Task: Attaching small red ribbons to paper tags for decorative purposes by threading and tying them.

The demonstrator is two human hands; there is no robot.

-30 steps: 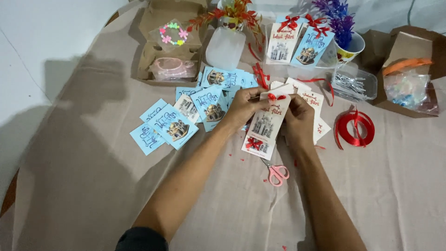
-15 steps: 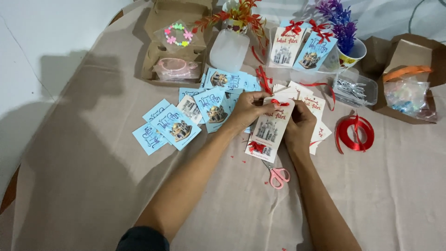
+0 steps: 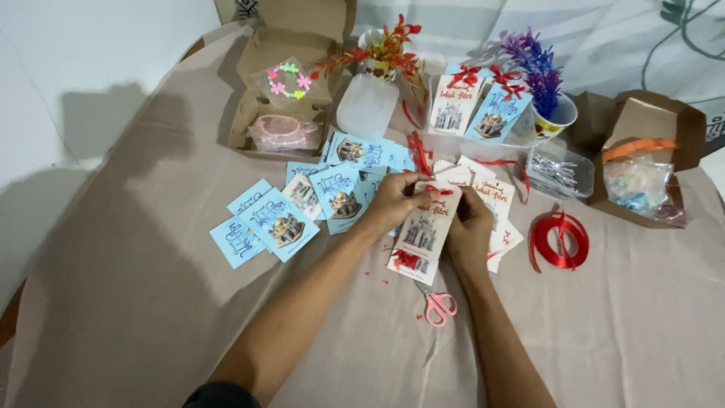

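Observation:
Both my hands meet over a cream card (image 3: 424, 227) printed with a mosque picture, held just above the beige cloth. My left hand (image 3: 394, 200) pinches its top left edge beside a small red ribbon bow (image 3: 438, 190). My right hand (image 3: 470, 227) grips the card's right side. Another red bow (image 3: 405, 259) lies on a card under its lower end. Pink-handled scissors (image 3: 438, 304) rest just below my hands.
Blue cards (image 3: 302, 208) fan out to the left, cream cards (image 3: 498, 204) to the right. A red ribbon coil (image 3: 559, 239) lies at right. Cardboard boxes (image 3: 283, 83) (image 3: 649, 155), a clear pin box (image 3: 556, 170), flower cups and two finished upright cards (image 3: 476, 109) line the back.
The view has shifted down slightly. My hands stay on the cream card, tilting it a little and working the bow at its top.

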